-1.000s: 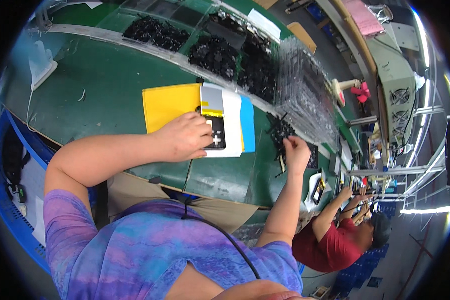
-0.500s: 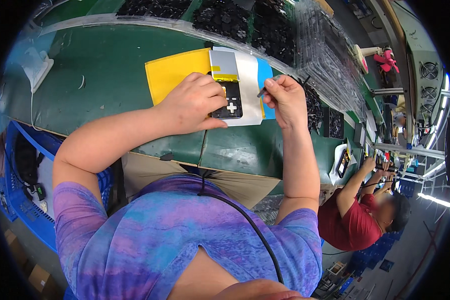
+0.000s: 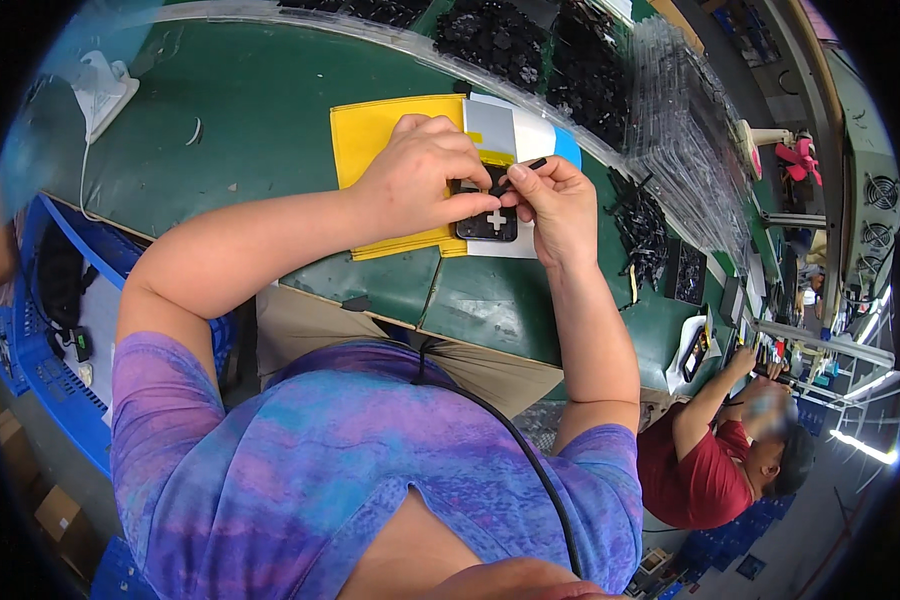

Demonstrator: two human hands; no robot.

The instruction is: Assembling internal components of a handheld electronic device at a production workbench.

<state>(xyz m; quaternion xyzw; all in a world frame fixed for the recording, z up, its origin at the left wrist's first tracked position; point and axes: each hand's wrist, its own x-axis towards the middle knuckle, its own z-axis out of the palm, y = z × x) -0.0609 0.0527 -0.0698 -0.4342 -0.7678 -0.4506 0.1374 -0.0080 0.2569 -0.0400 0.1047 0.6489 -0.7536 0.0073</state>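
A black handheld device casing (image 3: pixel 498 226) with a light cross-shaped pad lies on a white sheet (image 3: pixel 535 140) over a yellow folder (image 3: pixel 355 135). Above it sits a flat silver panel (image 3: pixel 492 124) with yellow tape along its lower edge. My right hand (image 3: pixel 555 200) pinches a thin black strip (image 3: pixel 538 164) between thumb and fingers, just over the casing. From the left, my left hand (image 3: pixel 425 175) reaches across the casing with curled fingers. Its thumb and index tips come close to the strip's lower end; what lies between them is hidden.
Piles of small black parts (image 3: pixel 490 45) lie behind a clear divider, beside stacked clear plastic trays (image 3: pixel 675 130). More black strips (image 3: pixel 635 235) lie right of my hand. A white device with a cable (image 3: pixel 105 95) stands far left. A person in red (image 3: pixel 700 465) works at right.
My right hand has moved left with the black strip, from beside the casing to over it. My left fingers have shifted to meet it. The view has turned slightly.
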